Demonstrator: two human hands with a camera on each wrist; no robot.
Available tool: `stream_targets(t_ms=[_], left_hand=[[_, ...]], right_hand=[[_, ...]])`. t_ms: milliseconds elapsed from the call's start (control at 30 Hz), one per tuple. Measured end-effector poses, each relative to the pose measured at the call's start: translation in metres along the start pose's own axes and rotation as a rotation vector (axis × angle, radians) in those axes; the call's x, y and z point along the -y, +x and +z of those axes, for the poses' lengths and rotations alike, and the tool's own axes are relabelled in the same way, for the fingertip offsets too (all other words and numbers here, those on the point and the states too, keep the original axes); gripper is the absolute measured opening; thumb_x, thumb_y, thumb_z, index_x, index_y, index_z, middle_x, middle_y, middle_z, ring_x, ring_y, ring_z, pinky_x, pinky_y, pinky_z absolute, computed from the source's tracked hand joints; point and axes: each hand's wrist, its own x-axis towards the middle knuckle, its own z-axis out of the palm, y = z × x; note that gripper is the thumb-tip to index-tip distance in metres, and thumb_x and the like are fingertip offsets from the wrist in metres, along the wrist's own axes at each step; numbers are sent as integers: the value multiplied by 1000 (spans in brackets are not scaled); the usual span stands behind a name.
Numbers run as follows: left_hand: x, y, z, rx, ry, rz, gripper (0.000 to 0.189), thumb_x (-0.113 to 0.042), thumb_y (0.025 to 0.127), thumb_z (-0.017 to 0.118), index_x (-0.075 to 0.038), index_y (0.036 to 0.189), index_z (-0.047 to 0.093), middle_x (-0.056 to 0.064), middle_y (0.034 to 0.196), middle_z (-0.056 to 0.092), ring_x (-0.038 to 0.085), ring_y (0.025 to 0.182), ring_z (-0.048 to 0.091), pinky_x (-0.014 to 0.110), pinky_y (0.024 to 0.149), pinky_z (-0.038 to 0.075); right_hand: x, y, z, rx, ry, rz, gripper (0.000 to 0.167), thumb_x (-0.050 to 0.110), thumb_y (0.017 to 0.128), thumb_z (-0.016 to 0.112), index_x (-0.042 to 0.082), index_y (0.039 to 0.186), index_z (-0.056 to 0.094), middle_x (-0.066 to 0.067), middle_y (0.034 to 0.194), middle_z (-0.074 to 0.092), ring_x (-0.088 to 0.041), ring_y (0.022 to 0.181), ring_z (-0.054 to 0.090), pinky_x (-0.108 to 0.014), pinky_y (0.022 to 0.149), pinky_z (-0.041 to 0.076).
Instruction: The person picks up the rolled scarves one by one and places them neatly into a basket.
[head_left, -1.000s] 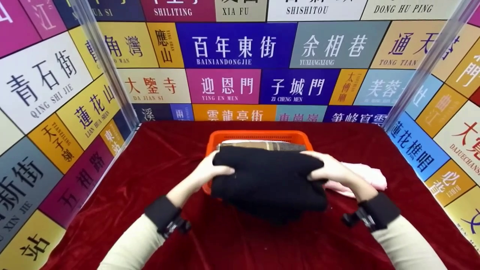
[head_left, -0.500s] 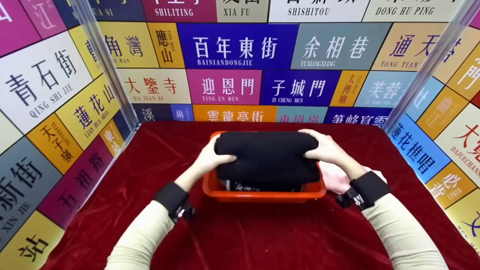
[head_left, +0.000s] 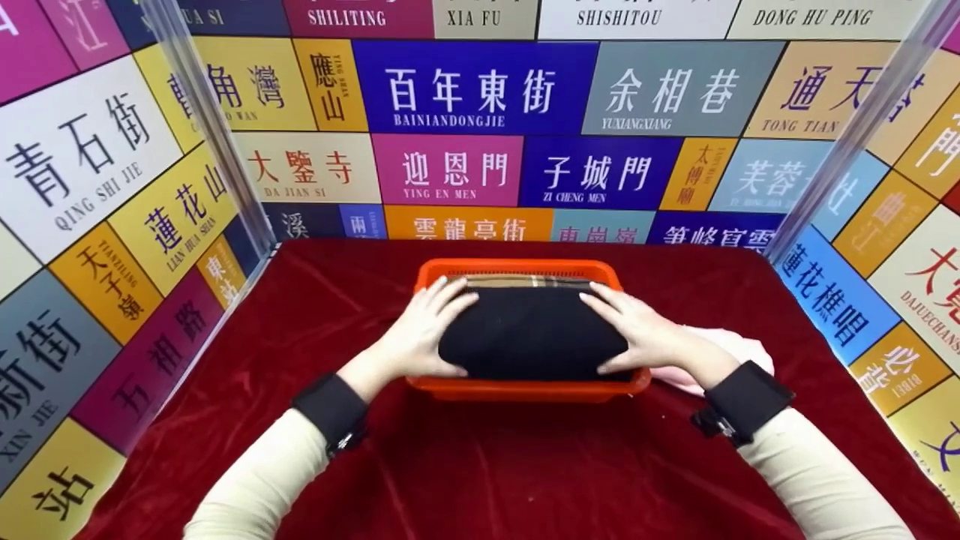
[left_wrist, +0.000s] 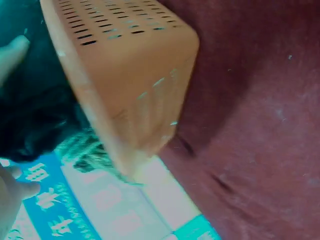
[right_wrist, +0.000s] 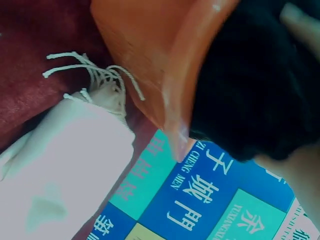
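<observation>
A black folded cloth [head_left: 532, 334] lies in the orange plastic basket [head_left: 525, 388], its top around rim height. My left hand [head_left: 424, 334] rests on the cloth's left end with spread fingers, thumb towards me. On the opposite end my right hand [head_left: 637, 330] lies the same way, fingers fairly straight. Behind the black cloth, a strip of plaid fabric [head_left: 517, 282] shows. In the left wrist view the basket's slotted side [left_wrist: 120, 70] stands beside the black cloth. The right wrist view has the black cloth [right_wrist: 250, 85] against the basket's rim; the cloth's underside is hidden.
To the basket's right lies a pale pink cloth [head_left: 739, 349], with fringe cords [right_wrist: 105, 75] at its end in the right wrist view. Dark red fabric [head_left: 495, 472] covers the table. Walls with coloured name panels [head_left: 472, 90] and clear corner posts [head_left: 217, 135] enclose it.
The black cloth has gone from in front of and above the basket down into it. Both hands have loosened from gripping its ends to resting on it with spread fingers.
</observation>
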Motion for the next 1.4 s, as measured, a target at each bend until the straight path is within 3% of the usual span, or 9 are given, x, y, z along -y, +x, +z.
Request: stream_targets(t_ms=[100, 167, 300, 400, 633, 967, 1200, 1333, 1400], left_hand=[[-19, 9, -7, 70, 50, 20, 92, -56, 62, 72, -12, 135, 39, 15, 141, 36, 39, 128, 32, 60, 98, 29], [-31, 19, -9, 144, 79, -6, 91, -55, 63, 71, -13, 137, 38, 15, 141, 36, 40, 127, 33, 59, 98, 28], [-44, 35, -5, 319, 177, -95, 98, -51, 62, 74, -19, 142, 28, 17, 141, 32, 40, 125, 33, 59, 96, 31], [-41, 39, 3, 374, 236, -104, 98, -50, 61, 75, -22, 143, 28, 17, 136, 36, 37, 120, 37, 56, 91, 35], [-31, 23, 23, 277, 261, 10, 95, -53, 60, 72, -20, 140, 32, 15, 128, 41, 33, 114, 41, 52, 84, 37], [-29, 23, 28, 219, 268, 17, 93, -50, 60, 71, -20, 139, 33, 13, 127, 42, 31, 114, 41, 50, 84, 35], [-35, 22, 17, 214, 256, -33, 99, -55, 60, 73, -21, 142, 29, 14, 134, 37, 35, 120, 36, 54, 91, 33], [-40, 11, 4, 221, 241, -72, 102, -54, 60, 75, -19, 143, 27, 15, 140, 31, 40, 125, 31, 59, 98, 26], [-42, 5, -4, 176, 219, -64, 99, -49, 61, 76, -16, 142, 29, 17, 139, 33, 41, 125, 32, 59, 100, 26]], right_hand=[[5, 1, -3, 96, 71, 44, 105, 45, 63, 78, 4, 144, 24, -23, 148, 19, -39, 132, 24, -59, 102, 22], [7, 5, -4, 126, 49, 59, 108, 47, 61, 79, 6, 144, 23, -22, 148, 19, -39, 131, 26, -58, 102, 24], [5, 15, 1, 130, -137, 0, 113, 46, 55, 83, 7, 143, 25, -22, 143, 28, -39, 124, 37, -54, 98, 33], [1, 16, 10, 123, -259, -78, 111, 45, 55, 83, 6, 143, 26, -22, 139, 33, -38, 119, 42, -52, 92, 39], [-4, 12, 25, 95, -270, -182, 106, 42, 60, 82, 7, 143, 26, -23, 130, 37, -37, 109, 45, -50, 82, 45], [-8, 8, 34, -9, -212, -194, 96, 38, 63, 79, 6, 140, 32, -25, 124, 42, -40, 103, 49, -52, 83, 44], [0, -2, 19, -25, -93, -83, 99, 26, 56, 84, 8, 140, 34, -23, 137, 36, -41, 117, 41, -54, 90, 39], [3, -22, 4, 25, 0, -6, 94, 20, 62, 81, 9, 142, 32, -23, 145, 26, -42, 130, 25, -57, 100, 27], [-5, -36, -4, 18, 38, 37, 92, 20, 63, 81, 9, 141, 34, -22, 146, 25, -42, 131, 22, -58, 101, 24]])
